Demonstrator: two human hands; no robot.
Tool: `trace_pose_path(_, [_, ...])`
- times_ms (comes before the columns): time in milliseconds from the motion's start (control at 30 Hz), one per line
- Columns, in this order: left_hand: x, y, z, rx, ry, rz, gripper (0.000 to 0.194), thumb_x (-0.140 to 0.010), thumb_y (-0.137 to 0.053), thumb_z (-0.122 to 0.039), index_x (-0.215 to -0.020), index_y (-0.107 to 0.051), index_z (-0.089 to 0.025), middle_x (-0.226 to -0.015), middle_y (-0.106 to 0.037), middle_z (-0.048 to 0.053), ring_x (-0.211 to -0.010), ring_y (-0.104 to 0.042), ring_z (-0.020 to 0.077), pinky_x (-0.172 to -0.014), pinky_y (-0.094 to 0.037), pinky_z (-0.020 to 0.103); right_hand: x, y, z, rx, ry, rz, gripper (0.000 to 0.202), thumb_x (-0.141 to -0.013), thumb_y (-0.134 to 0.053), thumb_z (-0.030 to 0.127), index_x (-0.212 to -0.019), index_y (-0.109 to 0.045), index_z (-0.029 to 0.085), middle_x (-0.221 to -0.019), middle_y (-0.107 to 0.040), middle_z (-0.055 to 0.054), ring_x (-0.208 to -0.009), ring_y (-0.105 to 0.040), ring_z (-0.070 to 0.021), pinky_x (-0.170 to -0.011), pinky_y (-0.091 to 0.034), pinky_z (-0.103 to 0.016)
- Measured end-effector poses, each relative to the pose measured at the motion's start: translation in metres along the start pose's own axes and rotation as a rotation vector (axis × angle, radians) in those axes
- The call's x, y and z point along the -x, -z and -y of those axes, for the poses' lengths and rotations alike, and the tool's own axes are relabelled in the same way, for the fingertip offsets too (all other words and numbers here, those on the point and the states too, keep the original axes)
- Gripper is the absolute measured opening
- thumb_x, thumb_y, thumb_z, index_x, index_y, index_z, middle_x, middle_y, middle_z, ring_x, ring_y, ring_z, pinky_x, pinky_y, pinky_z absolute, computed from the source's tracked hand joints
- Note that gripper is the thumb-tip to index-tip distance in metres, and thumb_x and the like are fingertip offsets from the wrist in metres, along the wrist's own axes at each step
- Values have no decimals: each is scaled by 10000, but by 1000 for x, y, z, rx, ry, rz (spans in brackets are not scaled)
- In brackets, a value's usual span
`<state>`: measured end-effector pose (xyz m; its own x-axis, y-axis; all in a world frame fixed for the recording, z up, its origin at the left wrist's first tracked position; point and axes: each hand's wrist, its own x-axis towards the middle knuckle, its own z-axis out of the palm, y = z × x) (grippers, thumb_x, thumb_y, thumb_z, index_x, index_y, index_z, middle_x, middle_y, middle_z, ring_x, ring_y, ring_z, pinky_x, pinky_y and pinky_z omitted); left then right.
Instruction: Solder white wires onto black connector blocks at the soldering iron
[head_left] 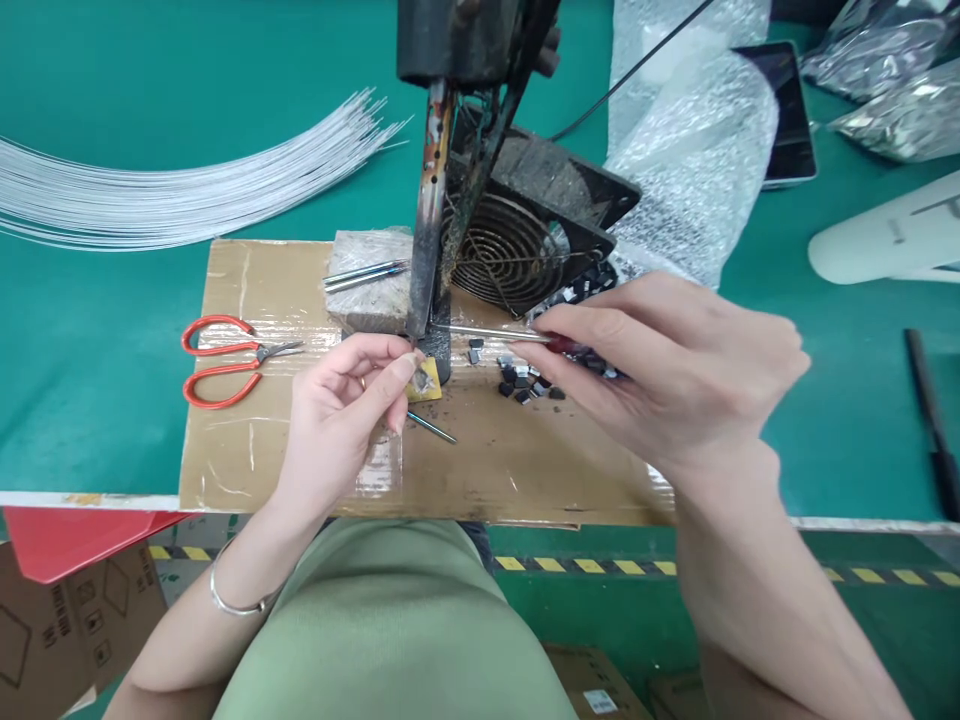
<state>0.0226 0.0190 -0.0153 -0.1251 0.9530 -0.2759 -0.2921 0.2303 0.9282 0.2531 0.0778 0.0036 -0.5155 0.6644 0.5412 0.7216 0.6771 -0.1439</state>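
My left hand is pinched near the iron's tip; what lies between its fingertips is too small to make out. In my right hand is a screwdriver-like tool with a thin metal shaft and dark red handle. Its shaft points left to the lower end of a mounted soldering iron. Just beside my left fingertips lies a yellow piece, partly hidden. Small black parts are scattered under my right hand. A short metal rod rests below my left fingers.
Orange-handled scissors lie on the cardboard. A wrapped block carries metal rods. Behind stands a black fan. White wires spread at left; bubble wrap, a phone-like device and white cup sit right.
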Motion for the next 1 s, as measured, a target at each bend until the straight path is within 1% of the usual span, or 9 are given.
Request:
trace_pose_path(100, [1, 1, 0, -10, 10, -2, 97, -834, -833, -236, -870, -759, -184, -614, -602, -38, -475, -478, 66, -496, -366, 214, 0, 1, -1, -26, -65, 61, 228, -979, -683, 490, -933, -801, 301, -737, -747, -14, -682, -661, -186, -568, -392, -325])
trace_pose_path(267, [0, 2, 0, -7, -3, 10, 69, -850, -817, -214, -892, -769, -190, -702, -654, -25, -484, -497, 53, -502, -367, 210, 0, 3, -2, -91, -67, 107, 323, -1005, -628, 534, -900, -785, 272, -679, -718, 0, -638, -654, -166, -559, -358, -318])
trace_pose_path(367, [0, 2, 0, -6, 2, 6, 81, -843, -828, -223, -889, -768, -192, -730, -669, -20, -485, -496, 53, -498, -373, 212, -4, 4, -2, -138, -60, 150, 356, -1040, -575, 508, -859, -754, 258, -722, -754, 7, -656, -691, -162, -561, -384, -313])
trace_pose_path(500, [-1, 1, 0, -2, 2, 6, 86, -843, -831, -230, -888, -770, -189, -722, -668, -19, -483, -497, 53, -500, -383, 210, -9, 5, -1, -204, 11, 80, 193, -1014, -654, 394, -899, -723, 255, -764, -780, 23, -628, -689, -131, -541, -398, -287])
trace_pose_path(567, [-1, 1, 0, 6, 1, 9, 75, -850, -825, -220, -891, -772, -186, -726, -670, -18, -483, -500, 49, -501, -382, 205, -9, 5, -1, -198, 38, 67, 155, -1011, -663, 348, -905, -726, 255, -778, -786, 21, -637, -696, -131, -542, -394, -284])
trace_pose_path(633, [0, 2, 0, 15, -2, 11, 71, -849, -825, -210, -889, -773, -184, -714, -663, -22, -480, -498, 46, -496, -374, 198, -8, 5, -2, -180, 38, 92, 195, -1029, -630, 363, -908, -736, 255, -775, -785, 17, -658, -709, -142, -558, -402, -283])
trace_pose_path(700, [0, 2, 0, 19, -10, 14, 76, -843, -830, -209, -885, -772, -181, -700, -654, -25, -478, -496, 46, -491, -370, 193, -8, 6, -2, -151, 35, 153, 261, -1054, -582, 385, -897, -738, 246, -748, -772, 17, -645, -703, -144, -559, -395, -286])
trace_pose_path(833, [0, 3, 1, 23, -19, 21, 92, -835, -837, -217, -884, -772, -176, -723, -672, -16, -473, -503, 41, -486, -374, 186, -11, 15, -3, -123, 83, 235, 347, -1074, -544, 386, -835, -719, 206, -639, -699, 16, -537, -617, -125, -512, -319, -284])
trace_pose_path(1000, [-2, 2, 3, -14, -39, -4, 94, -827, -835, -229, -878, -773, -181, -745, -696, -12, -472, -512, 44, -483, -397, 190, -21, 19, -7, -225, 82, 313, 369, -1075, -538, 414, -845, -730, 197, -554, -609, 31, -444, -484, -102, -495, -274, -269])
